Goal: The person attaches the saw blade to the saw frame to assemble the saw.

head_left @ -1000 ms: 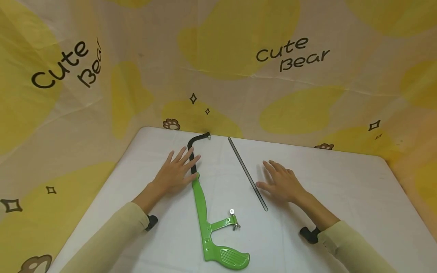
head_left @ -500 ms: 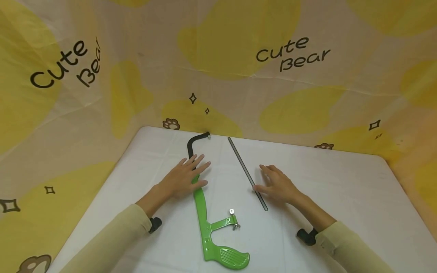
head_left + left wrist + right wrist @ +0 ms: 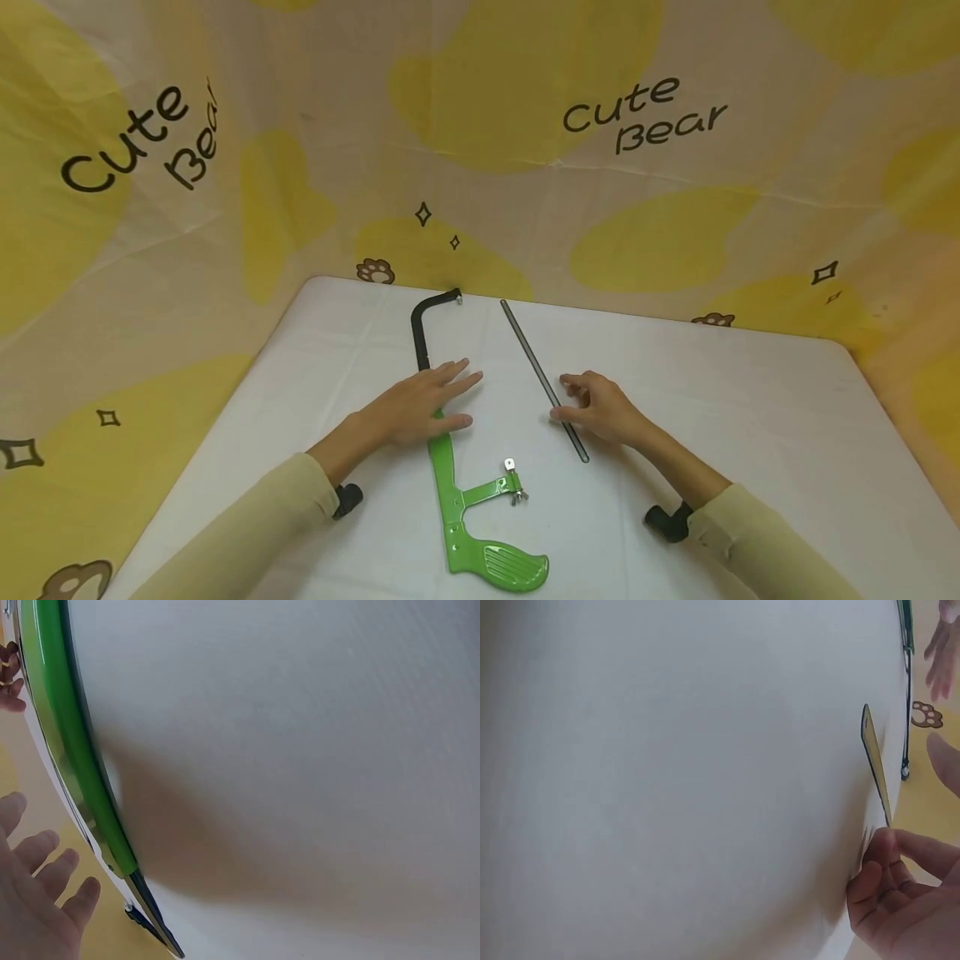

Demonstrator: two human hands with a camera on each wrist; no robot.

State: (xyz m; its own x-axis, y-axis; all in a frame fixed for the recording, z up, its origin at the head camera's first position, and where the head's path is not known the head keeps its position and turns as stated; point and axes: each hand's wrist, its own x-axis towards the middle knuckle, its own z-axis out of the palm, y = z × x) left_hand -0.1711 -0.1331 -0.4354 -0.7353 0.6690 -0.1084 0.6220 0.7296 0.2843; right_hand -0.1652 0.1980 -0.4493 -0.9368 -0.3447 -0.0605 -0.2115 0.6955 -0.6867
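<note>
Hacksaw frame (image 3: 450, 467) beside blade (image 3: 542, 377) (unattached)

left hand (image 3: 420, 406) slid right, right hand (image 3: 596, 408) curled onto blade (image 3: 543, 379)

The person is wearing a pale cream-yellow long-sleeved top, both sleeves reaching down to the wrists. The left hand (image 3: 416, 404) and right hand (image 3: 600, 407) are bare, wearing no gloves. A small black device is showing at each cuff, strapped under the wrist.
</note>
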